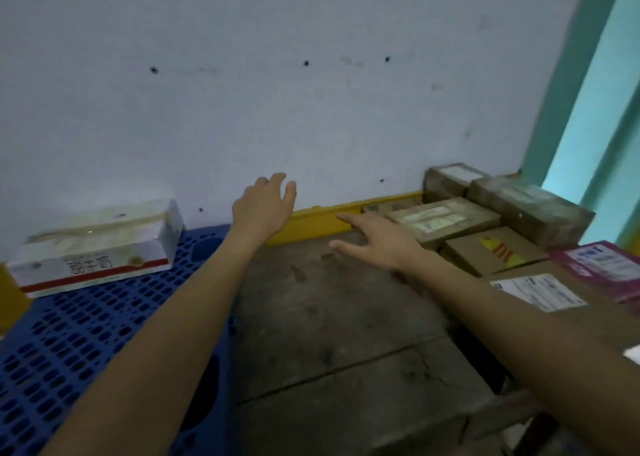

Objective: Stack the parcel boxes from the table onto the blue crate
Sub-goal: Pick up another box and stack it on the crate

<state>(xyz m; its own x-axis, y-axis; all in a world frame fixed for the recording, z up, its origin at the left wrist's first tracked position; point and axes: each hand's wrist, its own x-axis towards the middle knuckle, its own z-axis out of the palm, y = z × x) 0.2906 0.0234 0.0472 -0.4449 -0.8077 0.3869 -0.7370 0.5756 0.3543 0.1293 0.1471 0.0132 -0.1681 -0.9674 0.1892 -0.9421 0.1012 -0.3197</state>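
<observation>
Right hand (377, 244), spread and empty, hovers just left of parcel boxes (446, 218).

— Where does the single view look from?
— From the person's head, wide-angle, facing forward and down toward the wall (242, 92).
— How near?
— Near: the left hand (265, 206) and right hand (377, 244) fill mid-frame, with the blue crate (69, 334) lower left and the table (329, 317) in the centre.

open wooden table top (329, 317) under my left hand (265, 209) and my right hand (381, 244), parcel boxes (485, 234) crowd the right side up to the wall (311, 92), a white box (93, 244) blocks the blue crate (86, 344) at its far edge, its near grid free
</observation>
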